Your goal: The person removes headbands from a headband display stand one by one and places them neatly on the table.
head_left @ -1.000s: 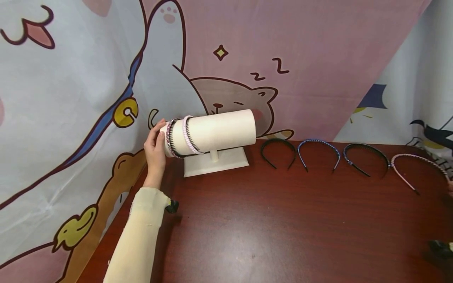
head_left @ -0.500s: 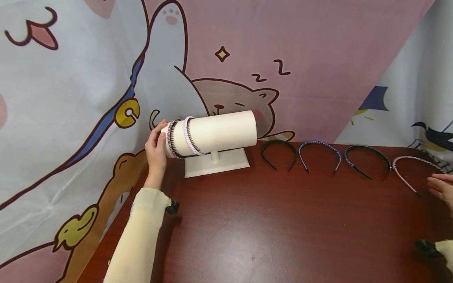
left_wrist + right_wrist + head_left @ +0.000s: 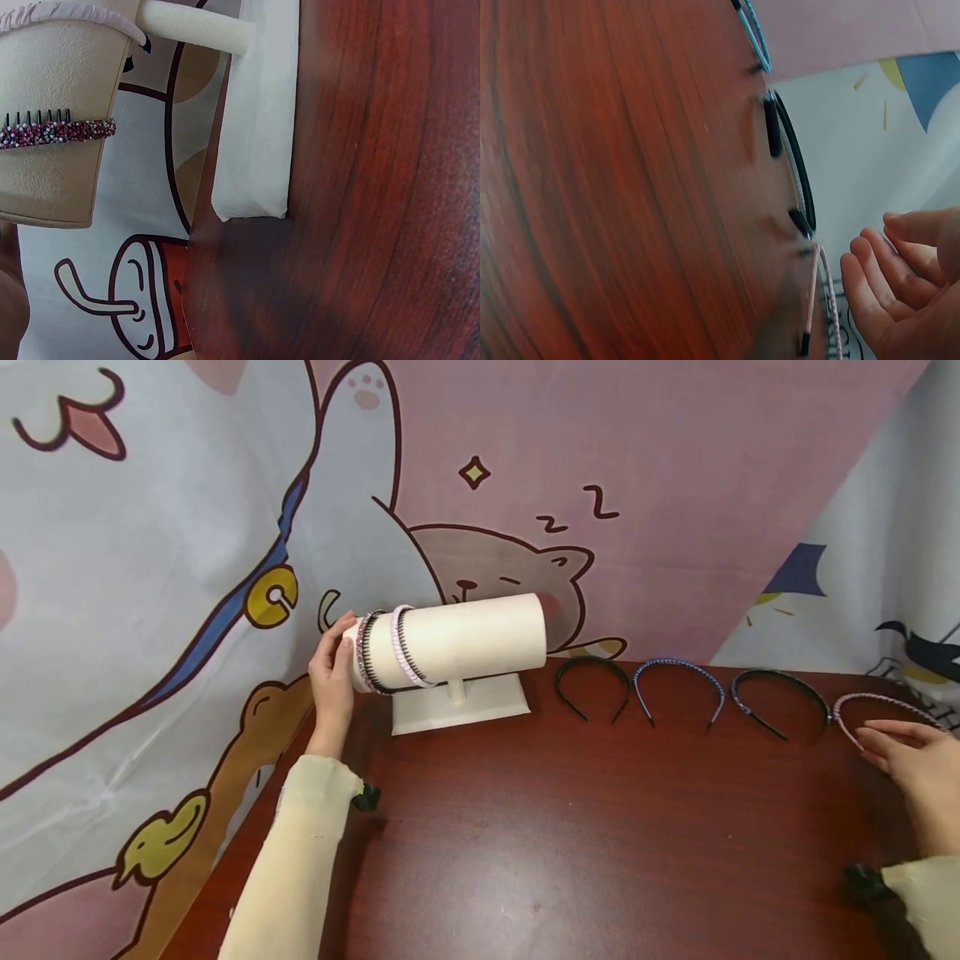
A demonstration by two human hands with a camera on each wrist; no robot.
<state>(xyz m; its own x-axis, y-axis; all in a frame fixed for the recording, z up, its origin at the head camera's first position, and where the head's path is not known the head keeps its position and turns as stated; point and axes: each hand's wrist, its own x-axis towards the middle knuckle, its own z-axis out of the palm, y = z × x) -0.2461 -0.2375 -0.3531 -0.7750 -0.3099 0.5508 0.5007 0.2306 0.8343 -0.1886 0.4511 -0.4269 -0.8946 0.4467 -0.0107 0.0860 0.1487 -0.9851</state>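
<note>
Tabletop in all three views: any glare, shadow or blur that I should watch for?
Head view: a pale glare patch low in the middle of the tabletop; left wrist view: a dark shadow just beyond the stand base; right wrist view: soft overall, with a dim shadow beside the pink headband.

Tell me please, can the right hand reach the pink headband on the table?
Probably yes: the right hand is empty and close to the pink headband, and nothing visible stands between them.
</note>
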